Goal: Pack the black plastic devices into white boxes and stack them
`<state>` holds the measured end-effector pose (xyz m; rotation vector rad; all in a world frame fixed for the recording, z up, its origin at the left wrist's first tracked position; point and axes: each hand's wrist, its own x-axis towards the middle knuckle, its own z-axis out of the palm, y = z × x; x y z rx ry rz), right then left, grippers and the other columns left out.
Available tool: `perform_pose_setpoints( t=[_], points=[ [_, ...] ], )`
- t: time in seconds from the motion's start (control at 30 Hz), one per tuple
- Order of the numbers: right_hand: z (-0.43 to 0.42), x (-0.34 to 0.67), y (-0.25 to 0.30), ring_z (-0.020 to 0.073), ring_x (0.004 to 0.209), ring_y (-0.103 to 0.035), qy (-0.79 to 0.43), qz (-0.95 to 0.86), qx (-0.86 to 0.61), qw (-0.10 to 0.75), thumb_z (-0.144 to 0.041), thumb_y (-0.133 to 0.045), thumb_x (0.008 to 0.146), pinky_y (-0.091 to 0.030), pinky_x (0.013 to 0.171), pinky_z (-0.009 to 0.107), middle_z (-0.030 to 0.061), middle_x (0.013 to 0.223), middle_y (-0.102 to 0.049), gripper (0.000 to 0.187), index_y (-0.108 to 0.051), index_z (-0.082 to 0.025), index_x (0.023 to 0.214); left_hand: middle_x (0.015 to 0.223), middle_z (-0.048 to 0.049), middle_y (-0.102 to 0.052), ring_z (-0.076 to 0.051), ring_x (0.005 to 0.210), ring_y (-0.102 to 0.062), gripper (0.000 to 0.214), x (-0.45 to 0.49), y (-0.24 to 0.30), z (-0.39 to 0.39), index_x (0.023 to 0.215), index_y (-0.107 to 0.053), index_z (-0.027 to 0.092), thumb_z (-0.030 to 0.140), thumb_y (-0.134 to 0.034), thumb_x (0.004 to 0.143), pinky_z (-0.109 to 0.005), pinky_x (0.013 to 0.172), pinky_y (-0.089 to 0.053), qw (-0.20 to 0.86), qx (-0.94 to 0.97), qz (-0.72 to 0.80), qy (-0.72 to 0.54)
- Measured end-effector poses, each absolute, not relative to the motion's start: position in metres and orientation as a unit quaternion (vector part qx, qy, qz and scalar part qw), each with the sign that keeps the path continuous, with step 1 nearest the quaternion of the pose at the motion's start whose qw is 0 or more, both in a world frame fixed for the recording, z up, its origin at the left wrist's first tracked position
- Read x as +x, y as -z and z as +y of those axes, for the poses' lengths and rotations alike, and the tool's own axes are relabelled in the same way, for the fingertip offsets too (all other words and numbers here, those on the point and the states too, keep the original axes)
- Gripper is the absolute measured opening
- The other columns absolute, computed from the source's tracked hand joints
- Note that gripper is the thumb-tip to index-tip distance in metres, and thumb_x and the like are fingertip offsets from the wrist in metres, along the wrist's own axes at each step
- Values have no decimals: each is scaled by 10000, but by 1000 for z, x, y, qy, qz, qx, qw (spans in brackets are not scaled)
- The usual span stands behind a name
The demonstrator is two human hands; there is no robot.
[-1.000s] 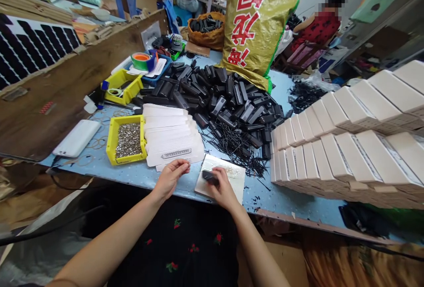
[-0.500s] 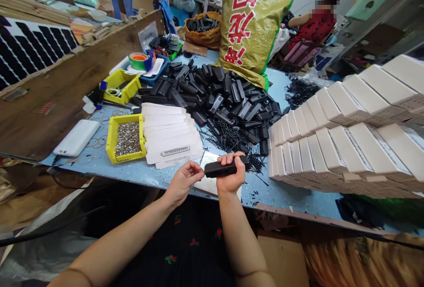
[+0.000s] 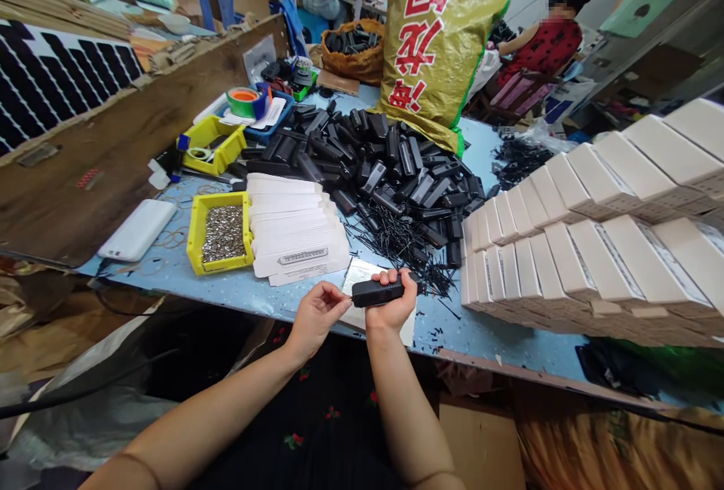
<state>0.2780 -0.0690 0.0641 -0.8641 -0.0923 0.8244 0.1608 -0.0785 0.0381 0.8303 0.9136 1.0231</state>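
Observation:
My right hand point(image 3: 393, 310) is wrapped round an oblong black plastic casing point(image 3: 370, 293) with a textured side, held level just above the table's front edge. At the casing's left end, the thumb and forefinger of my left hand point(image 3: 317, 316) are pinched together. Whatever lies between those fingertips is too small to make out. Under the casing lies a flat pale plate point(image 3: 357, 273). Thin black sticks point(image 3: 390, 237) are heaped behind my right hand, in front of a big pile of similar black casings point(image 3: 333, 147).
White flat cartons point(image 3: 297, 222) lie fanned beside a yellow bin point(image 3: 195, 245) of small metal parts point(image 3: 223, 234). Stacked white boxes point(image 3: 588, 260) form a wall at right. A gold sack point(image 3: 418, 45) stands behind the pile. One person in red point(image 3: 543, 45) sits farther back.
The view has shifted slightly. Both hands stay at the casing, which has turned a little in my right hand; my left fingertips remain at its left end.

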Motion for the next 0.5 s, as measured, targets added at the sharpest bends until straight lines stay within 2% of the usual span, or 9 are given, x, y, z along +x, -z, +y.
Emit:
perform_pose_setpoints(
  t=[0.2,0.5],
  points=[
    [-72,280,-66,64,504,-409,-397,-20,-380,836,-321,-554,705,-452,566,218,-89,610,-335,235,-349,-224,770,727,29,-596,-106,721,-567,260,161,-35,-85,754,-542,184,260,-776,668,-231,725,-446,685,365,400,-487],
    [-75,279,-72,71,506,-411,-407,-38,-384,828,-319,-558,701,-437,582,233,-90,602,-344,224,-368,-225,773,697,39,-591,-86,687,-546,279,156,-38,-73,747,-525,168,231,-781,655,-205,688,-429,715,379,382,-447]
  ],
)
